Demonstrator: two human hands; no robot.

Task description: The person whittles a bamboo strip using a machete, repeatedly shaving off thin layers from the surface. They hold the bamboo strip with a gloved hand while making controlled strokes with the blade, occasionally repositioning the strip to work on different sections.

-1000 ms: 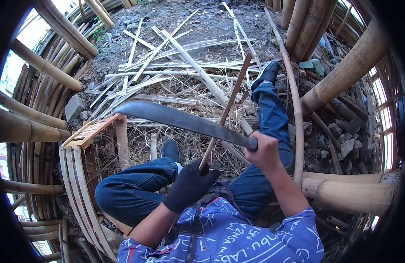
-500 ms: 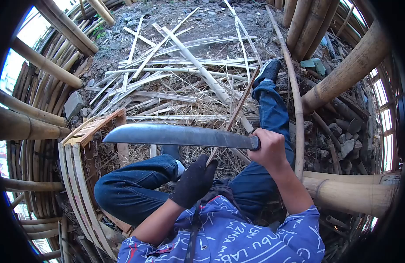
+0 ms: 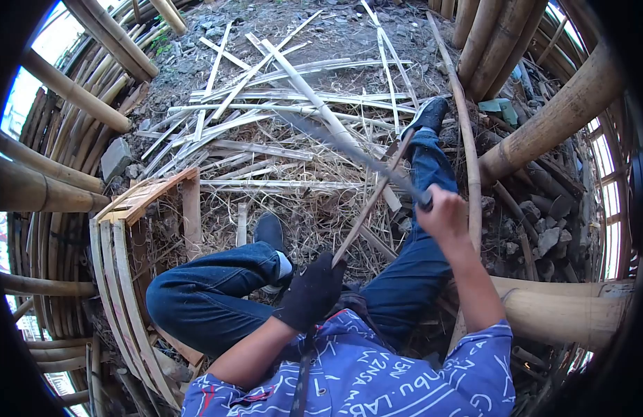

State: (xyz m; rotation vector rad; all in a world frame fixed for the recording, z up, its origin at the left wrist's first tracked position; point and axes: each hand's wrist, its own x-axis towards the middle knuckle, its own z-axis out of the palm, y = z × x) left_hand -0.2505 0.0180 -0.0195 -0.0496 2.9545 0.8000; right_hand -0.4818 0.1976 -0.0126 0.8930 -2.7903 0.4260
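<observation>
Bamboo strip [image 3: 371, 201]: thin, brown, straight, slanting from 7 o'clock up toward 1 o'clock above the lap. Lower end clamped in the gloved left hand [image 3: 311, 292], fingers wrapped closed around it; upper end near the shoe [image 3: 427, 115]. Machete [image 3: 339, 144]: long grey blade, motion-blurred, crossing the strip near its upper half, handle gripped in the bare right hand [image 3: 443, 214], fingers closed, at 3 o'clock of the strip. Split pale bamboo slats [image 3: 266, 104] and dry shavings littering the ground at 12 o'clock. Curved woven frame [image 3: 130, 229] at 9 o'clock, thick bamboo poles [image 3: 544, 132] at 2 o'clock, bent knee in jeans [image 3: 203, 295] just beside the glove.
</observation>
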